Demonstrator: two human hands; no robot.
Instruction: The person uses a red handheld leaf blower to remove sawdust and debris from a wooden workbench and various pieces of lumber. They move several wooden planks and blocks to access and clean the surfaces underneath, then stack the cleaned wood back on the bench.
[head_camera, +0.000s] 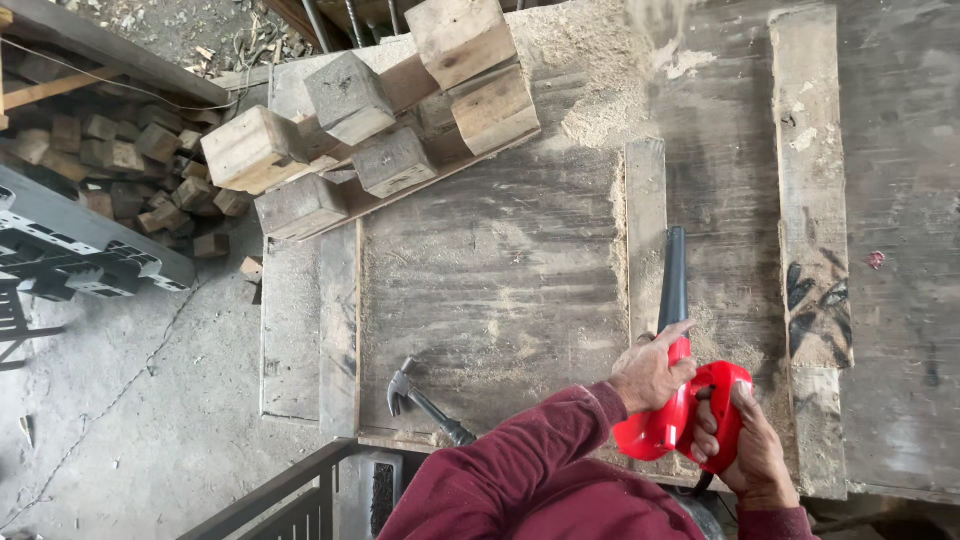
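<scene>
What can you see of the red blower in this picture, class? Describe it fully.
The red blower is a handheld power tool with a rounded, glossy red plastic body and a long black nozzle pointing away from the person across the dusty wooden worktop. The left hand grips it near the nozzle base; the right hand wraps the rounded housing. Sawdust lies beyond its tip.

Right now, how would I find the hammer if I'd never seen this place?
Start at the big dusty wooden worktop in the middle. Go to its near edge, just left of the person's dark red sleeve. The hammer lies flat there, with a grey claw head and a dark handle. It is the only metal tool lying loose; the wooden blocks are piled at the far edge.
</scene>
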